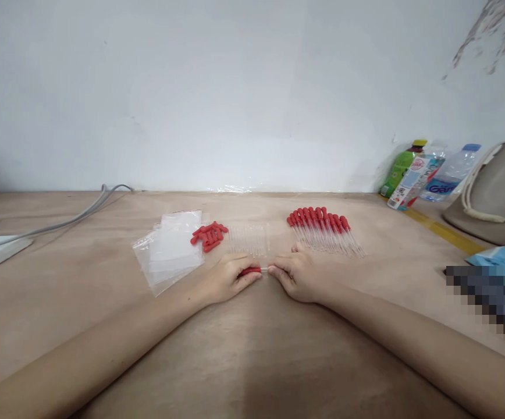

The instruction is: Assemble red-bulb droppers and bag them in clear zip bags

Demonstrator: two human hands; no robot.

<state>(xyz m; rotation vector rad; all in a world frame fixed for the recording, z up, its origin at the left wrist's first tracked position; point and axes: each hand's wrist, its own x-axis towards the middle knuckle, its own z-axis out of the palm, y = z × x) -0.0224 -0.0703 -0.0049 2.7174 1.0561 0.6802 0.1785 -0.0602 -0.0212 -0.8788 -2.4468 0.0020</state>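
My left hand (230, 278) is closed around a red rubber dropper bulb (251, 270), its open end pointing right. Between the fingers of my right hand (296, 273) is a thin clear dropper tube (265, 269), whose near end meets the bulb; how deep it sits inside I cannot tell. Just beyond my left hand lies a heap of loose red bulbs (211, 235). Several bare clear tubes (248, 238) lie side by side beyond both hands. Past my right hand, several droppers with red bulbs fitted (322, 227) rest in a slanted row.
Clear plastic bags with white sheets (174, 244) lie left of the bulbs. A grey cable (82, 215) crosses the far left. At the right stand a green bottle (403, 169), a carton (413, 180), a water bottle (453, 174) and a beige hat (497, 192). A wall borders the table.
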